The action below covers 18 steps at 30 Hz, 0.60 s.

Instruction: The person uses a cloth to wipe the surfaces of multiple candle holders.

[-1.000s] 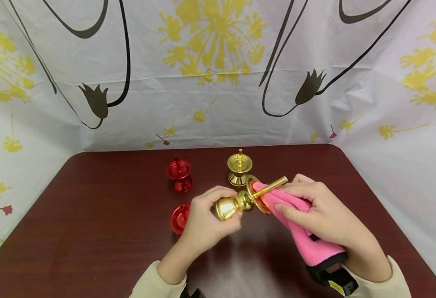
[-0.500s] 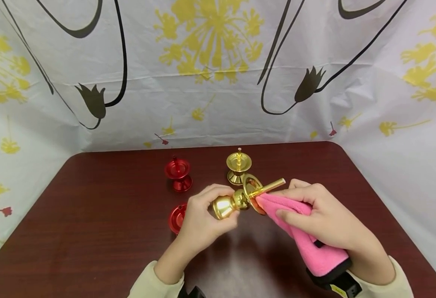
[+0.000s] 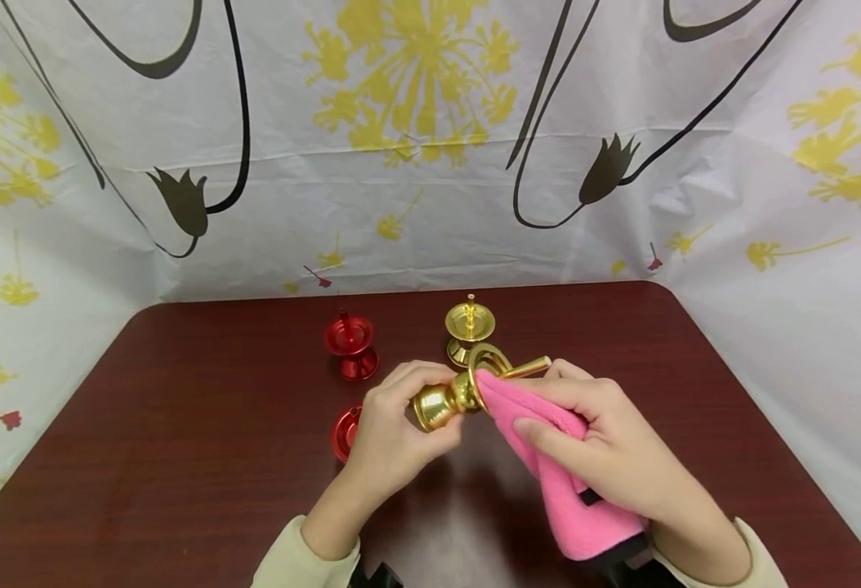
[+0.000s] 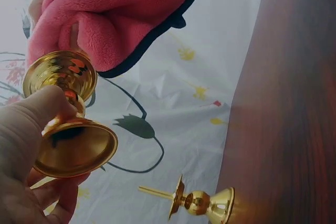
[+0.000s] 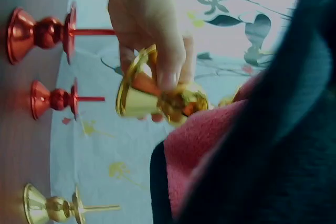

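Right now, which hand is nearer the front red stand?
Left. In head view, the left hand partly hides the front red stand; the right hand, holding the cloth, is farther right.

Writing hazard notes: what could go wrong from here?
The tilted gold holder, held by only the left hand, might slip if the pink cloth at its dish tugs. Dropped, it could topple the standing gold holder. Lowering that hand might bump the red holder partly hidden behind it.

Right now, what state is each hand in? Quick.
Left hand: closed, holding a gold stand.
Right hand: closed, holding a pink cloth.
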Available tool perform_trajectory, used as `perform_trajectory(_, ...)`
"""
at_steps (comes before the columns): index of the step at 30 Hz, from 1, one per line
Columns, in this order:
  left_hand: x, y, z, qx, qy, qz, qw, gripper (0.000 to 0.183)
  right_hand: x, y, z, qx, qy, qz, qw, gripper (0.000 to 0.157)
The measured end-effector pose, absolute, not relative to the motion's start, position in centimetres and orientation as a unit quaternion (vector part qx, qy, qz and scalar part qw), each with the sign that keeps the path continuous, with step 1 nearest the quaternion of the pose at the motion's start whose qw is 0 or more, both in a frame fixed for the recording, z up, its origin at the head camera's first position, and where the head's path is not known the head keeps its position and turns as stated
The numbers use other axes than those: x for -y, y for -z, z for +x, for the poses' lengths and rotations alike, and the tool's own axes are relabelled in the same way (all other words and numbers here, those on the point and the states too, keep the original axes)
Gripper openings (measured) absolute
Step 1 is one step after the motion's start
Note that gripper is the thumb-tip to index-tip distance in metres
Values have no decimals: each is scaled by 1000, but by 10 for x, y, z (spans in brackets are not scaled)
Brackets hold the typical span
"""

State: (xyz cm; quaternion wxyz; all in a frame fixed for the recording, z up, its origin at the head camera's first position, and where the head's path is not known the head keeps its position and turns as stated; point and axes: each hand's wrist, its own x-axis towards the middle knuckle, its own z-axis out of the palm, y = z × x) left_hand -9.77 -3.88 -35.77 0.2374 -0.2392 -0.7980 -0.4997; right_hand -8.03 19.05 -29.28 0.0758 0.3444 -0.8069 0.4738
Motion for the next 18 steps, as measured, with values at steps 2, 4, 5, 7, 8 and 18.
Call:
perform_trajectory(2,40,357,-98,803,489,-235,248,35,-186,295,-79,808,-480,332,83,35)
perform_trajectory(4,41,357,-99,803,481,-234,262,34,-182,297,-78,808,-491,314,81,35)
perform_trajectory(5,41,358,-99,802,479,-234,268,34,-180,298,-78,805,-498,310,86,35)
perform_trajectory(7,42,357,-99,799,478,-234,280,34,-178,300,-78,797,-512,305,92,35)
perform_trajectory(8,42,357,-99,796,479,-236,285,34,-178,301,-79,792,-519,307,93,34)
perform_trajectory(18,47,355,-100,776,499,-237,304,34,-188,303,-91,794,-503,334,75,38)
